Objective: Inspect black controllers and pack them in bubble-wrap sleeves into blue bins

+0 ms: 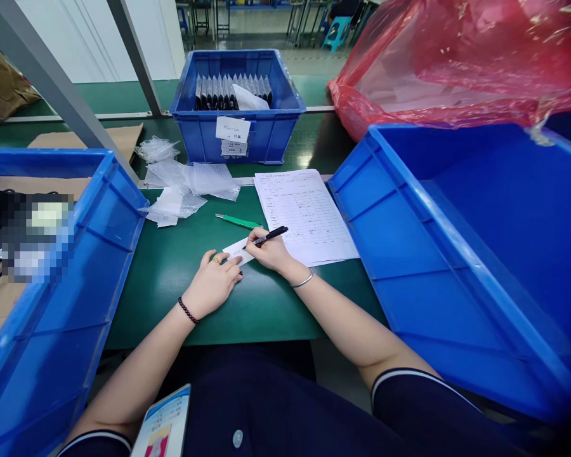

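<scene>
My right hand (269, 251) grips a black marker pen (276, 233), its tip down on a small white paper slip (238, 251) that bears some handwriting. Fingers spread, my left hand (212, 283) lies on the green table, its fingertips on the slip's lower left part. Just behind the slip is a green utility knife (238, 221). A printed form sheet (304, 212) with handwritten entries lies beside my right hand, on top of at least one more sheet.
Clear plastic bags (190, 181) lie at the back left. Behind them stands a blue bin (238, 136) of upright bagged items. Large blue crates flank the table: a left crate (90, 266) holding black devices and a right crate (409, 254). A red plastic bag (433, 70) bulges at the back right.
</scene>
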`<state>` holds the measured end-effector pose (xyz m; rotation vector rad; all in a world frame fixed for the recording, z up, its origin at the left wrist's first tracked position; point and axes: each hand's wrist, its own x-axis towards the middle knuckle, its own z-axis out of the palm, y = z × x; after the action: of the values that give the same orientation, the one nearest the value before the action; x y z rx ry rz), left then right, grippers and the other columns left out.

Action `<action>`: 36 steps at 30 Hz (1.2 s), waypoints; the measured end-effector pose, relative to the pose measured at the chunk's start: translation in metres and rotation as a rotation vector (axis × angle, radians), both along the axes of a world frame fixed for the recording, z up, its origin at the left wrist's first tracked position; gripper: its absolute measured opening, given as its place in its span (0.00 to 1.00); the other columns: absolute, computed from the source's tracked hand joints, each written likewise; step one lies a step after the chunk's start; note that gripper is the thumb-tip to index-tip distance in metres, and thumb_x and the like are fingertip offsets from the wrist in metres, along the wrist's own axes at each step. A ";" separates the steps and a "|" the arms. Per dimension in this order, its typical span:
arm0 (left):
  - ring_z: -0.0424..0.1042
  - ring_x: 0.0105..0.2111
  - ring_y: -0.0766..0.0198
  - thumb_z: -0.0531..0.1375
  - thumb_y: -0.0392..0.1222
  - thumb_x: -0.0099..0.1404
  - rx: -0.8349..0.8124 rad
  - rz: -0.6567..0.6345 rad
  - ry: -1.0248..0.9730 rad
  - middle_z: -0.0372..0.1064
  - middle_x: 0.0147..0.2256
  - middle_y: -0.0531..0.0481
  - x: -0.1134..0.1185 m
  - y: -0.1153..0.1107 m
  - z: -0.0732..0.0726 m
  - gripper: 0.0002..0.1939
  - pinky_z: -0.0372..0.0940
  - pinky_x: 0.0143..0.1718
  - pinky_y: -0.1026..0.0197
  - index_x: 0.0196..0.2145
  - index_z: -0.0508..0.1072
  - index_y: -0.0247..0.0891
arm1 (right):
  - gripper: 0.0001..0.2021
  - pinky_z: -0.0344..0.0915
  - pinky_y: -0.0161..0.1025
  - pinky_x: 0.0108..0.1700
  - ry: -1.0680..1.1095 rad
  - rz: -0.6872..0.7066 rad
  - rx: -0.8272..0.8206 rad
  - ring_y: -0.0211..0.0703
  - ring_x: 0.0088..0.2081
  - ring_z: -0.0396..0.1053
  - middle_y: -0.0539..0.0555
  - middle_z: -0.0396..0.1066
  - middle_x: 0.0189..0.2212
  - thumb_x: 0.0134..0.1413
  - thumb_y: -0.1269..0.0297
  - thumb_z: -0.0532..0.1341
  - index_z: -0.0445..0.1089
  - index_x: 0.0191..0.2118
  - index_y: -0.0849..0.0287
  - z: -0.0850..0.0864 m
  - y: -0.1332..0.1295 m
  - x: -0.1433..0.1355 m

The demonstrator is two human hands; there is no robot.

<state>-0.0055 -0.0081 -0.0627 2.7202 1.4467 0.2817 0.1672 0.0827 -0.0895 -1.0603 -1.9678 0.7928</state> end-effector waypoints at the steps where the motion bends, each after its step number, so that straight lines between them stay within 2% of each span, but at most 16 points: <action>1: 0.66 0.51 0.51 0.48 0.40 0.71 0.001 0.001 -0.001 0.69 0.52 0.50 0.000 0.000 0.000 0.14 0.54 0.55 0.41 0.37 0.73 0.38 | 0.04 0.54 0.36 0.29 -0.002 0.001 0.003 0.37 0.24 0.55 0.47 0.58 0.19 0.45 0.67 0.54 0.59 0.23 0.57 -0.001 0.000 0.000; 36: 0.66 0.51 0.50 0.48 0.40 0.71 -0.015 0.005 0.002 0.69 0.53 0.50 0.000 0.001 0.001 0.14 0.54 0.56 0.39 0.38 0.73 0.37 | 0.05 0.53 0.36 0.29 0.002 -0.043 0.019 0.37 0.24 0.56 0.47 0.58 0.19 0.43 0.67 0.54 0.57 0.22 0.57 -0.002 0.001 0.000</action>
<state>-0.0057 -0.0074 -0.0614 2.7063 1.4501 0.2670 0.1670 0.0836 -0.0912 -1.0860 -1.9406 0.7503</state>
